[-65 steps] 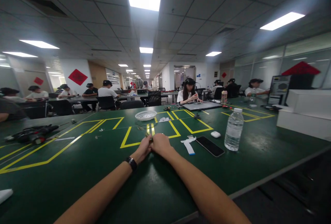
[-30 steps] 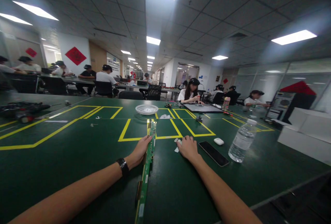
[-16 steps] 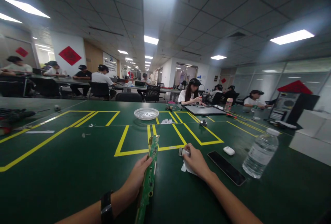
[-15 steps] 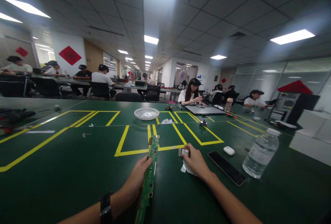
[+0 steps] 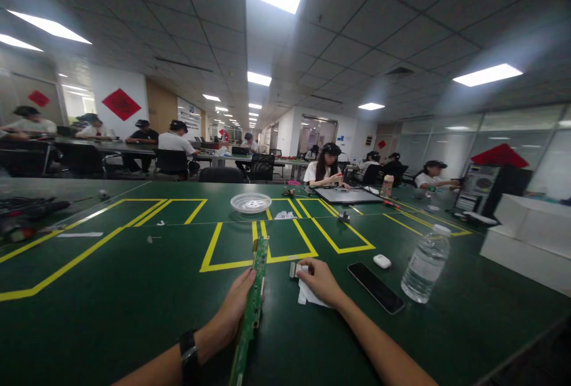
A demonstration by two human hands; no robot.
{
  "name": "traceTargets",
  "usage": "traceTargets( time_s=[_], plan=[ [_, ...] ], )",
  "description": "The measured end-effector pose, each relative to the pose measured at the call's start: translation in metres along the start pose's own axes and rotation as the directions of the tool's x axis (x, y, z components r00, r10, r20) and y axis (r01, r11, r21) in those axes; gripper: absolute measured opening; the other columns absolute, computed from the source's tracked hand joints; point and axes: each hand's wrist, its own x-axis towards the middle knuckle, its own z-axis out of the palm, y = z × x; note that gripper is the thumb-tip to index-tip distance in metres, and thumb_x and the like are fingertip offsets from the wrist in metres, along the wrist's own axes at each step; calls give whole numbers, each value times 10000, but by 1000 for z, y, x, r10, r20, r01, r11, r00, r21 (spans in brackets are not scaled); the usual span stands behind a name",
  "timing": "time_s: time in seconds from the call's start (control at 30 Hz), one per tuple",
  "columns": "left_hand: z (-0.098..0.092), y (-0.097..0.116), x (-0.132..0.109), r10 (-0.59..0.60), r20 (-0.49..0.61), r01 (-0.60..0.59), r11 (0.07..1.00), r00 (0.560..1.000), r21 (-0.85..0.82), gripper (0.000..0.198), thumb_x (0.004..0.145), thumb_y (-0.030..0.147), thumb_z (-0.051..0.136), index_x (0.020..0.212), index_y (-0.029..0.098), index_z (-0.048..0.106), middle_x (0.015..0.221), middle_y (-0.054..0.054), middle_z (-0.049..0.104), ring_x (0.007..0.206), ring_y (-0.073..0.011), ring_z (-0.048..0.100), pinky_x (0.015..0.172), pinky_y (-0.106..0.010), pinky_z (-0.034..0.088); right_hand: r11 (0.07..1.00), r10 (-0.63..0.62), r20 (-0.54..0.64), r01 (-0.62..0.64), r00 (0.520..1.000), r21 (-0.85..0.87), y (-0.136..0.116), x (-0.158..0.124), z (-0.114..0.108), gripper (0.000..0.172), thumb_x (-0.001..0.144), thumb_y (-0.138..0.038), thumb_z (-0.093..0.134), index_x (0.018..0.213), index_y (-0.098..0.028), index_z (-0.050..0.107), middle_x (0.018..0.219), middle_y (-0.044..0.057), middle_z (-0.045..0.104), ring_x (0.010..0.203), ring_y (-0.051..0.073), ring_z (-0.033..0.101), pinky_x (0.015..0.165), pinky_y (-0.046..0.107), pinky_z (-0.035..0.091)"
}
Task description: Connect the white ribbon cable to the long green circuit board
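A long narrow green circuit board (image 5: 254, 297) stands on edge on the green table (image 5: 111, 308), running away from me. My left hand (image 5: 234, 310) grips its left side near the middle, a black watch on the wrist. My right hand (image 5: 319, 282) rests a little to the right of the board, fingers curled on a small grey and white part (image 5: 295, 269) lying on a white strip of paper (image 5: 307, 297).
A black phone (image 5: 375, 286), white earbud case (image 5: 382, 261) and water bottle (image 5: 424, 263) lie to the right. A white mesh dish (image 5: 250, 202) sits farther back. White boxes (image 5: 526, 232) stand at the right edge, tools (image 5: 27, 213) at far left. Several people sit at other tables.
My hands were together at first; then the left took the board and the right went to the small part. Since half a second ago the right hand has slid the part left, nearer the board.
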Motion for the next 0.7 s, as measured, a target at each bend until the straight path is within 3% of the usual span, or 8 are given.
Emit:
traceTargets(
  time_s=[0.1,0.27,0.53,0.7],
  plan=[
    [4,6,-3,55,-8,-55,998,998,38,430,736,581,613,900,187,565,631,26,616,497,-106,553,446,-190,431,1000,18,-36,-18,999,-5,4,5,1,290,772,-319,559,968,-148,688,832,42,673,706,157,571,640,238,394],
    [9,15,-8,95,-20,-94,994,995,56,423,777,525,601,1021,180,598,1027,-69,677,884,-160,639,740,-231,515,998,34,-72,-37,997,-42,9,16,3,280,775,-335,566,953,-157,689,761,32,658,667,150,563,611,233,379],
    [2,9,-6,71,-74,-59,986,995,158,330,774,487,618,953,209,639,1028,-59,688,953,-200,622,783,-262,507,992,50,-22,-47,998,119,8,9,-1,288,801,-339,558,1000,-156,658,741,13,616,638,135,529,576,230,365],
    [2,8,-4,18,-200,27,975,980,220,295,748,426,666,960,220,659,1104,-53,670,1119,-223,557,924,-302,458,944,148,34,-151,988,293,6,0,-6,321,793,-398,586,997,-154,631,681,-10,566,571,118,487,518,224,347]
  ],
)
